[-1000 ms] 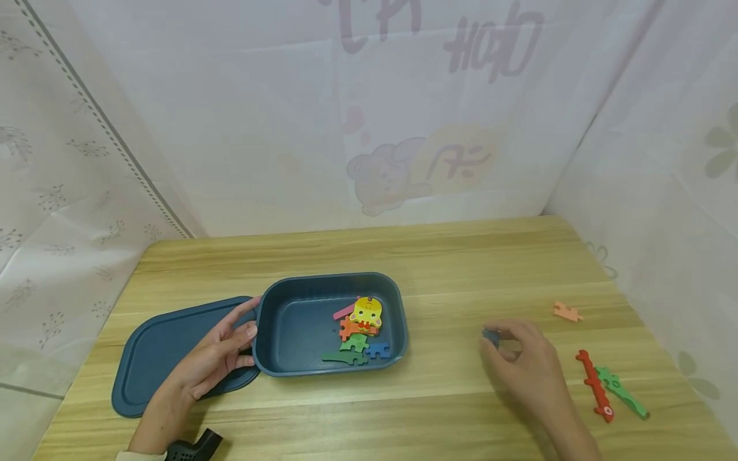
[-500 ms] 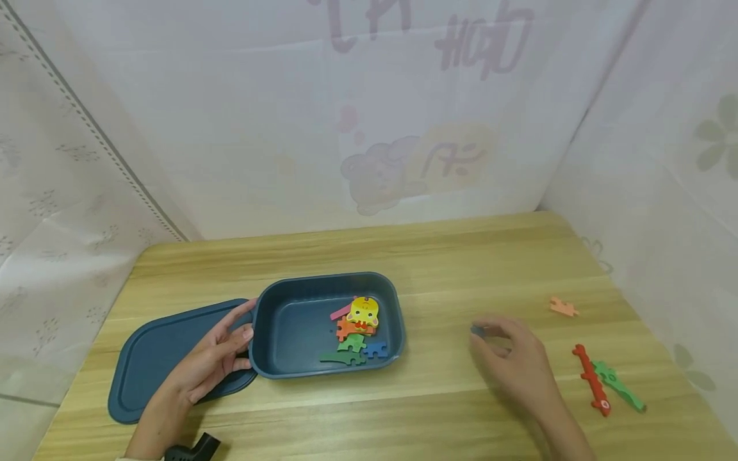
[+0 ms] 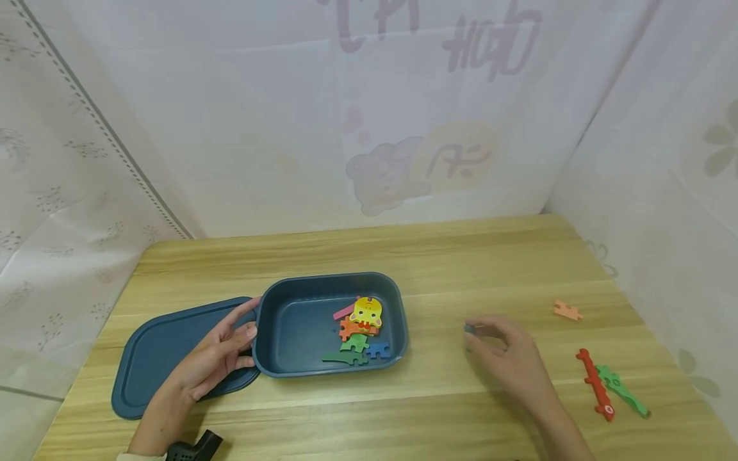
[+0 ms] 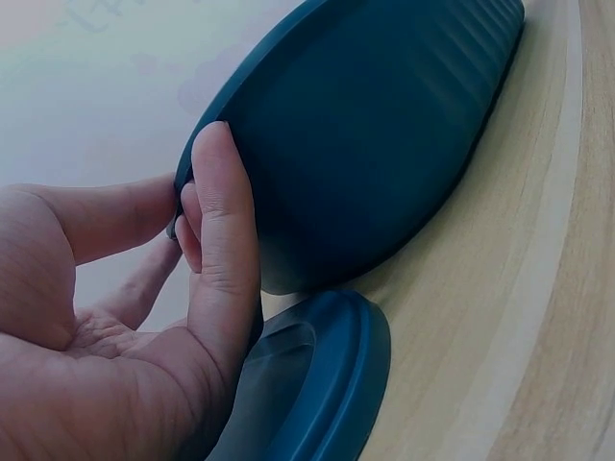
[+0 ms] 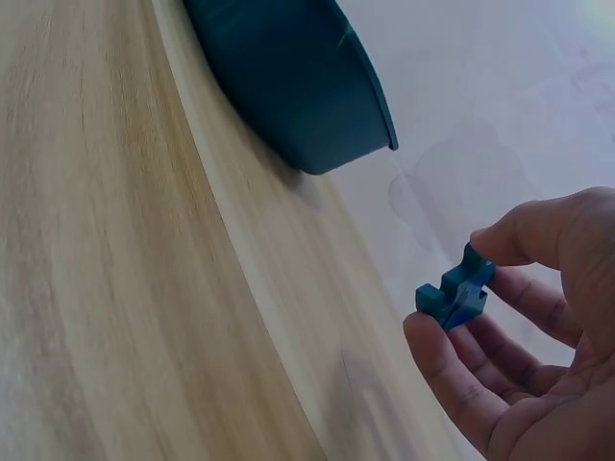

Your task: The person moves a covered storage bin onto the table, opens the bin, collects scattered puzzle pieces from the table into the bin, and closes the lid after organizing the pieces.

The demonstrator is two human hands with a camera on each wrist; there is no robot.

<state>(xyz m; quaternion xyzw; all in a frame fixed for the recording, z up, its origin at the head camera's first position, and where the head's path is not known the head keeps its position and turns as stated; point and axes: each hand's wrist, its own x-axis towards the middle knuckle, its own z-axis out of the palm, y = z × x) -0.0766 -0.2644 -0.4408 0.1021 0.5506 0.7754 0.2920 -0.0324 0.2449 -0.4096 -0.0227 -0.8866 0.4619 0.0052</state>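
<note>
My right hand (image 3: pixel 510 358) pinches a small blue puzzle piece (image 5: pixel 456 293) with notched edges between thumb and fingertips, held up to the right of the box. My left hand (image 3: pixel 216 355) holds the left end of a dark blue plastic box (image 3: pixel 330 371), thumb and fingers at its rim. In the left wrist view, one finger of the left hand (image 4: pixel 216 250) lies along the box's outer wall (image 4: pixel 356 134). Inside the box, toward its right end, lie a yellow animal-head piece (image 3: pixel 367 312) and several pink, orange, green and blue puzzle pieces.
A dark blue lid (image 3: pixel 158 358) lies on the table left of the box, partly under the left hand. At the right are an orange puzzle piece (image 3: pixel 567 310), a red long piece (image 3: pixel 596 384) and a green piece (image 3: pixel 623 390). White printed cloth (image 3: pixel 277 128) stands behind the table.
My right hand has moved left toward the box, carrying the blue puzzle piece. My left hand and the box stay in place; the view shifted slightly and came back.
</note>
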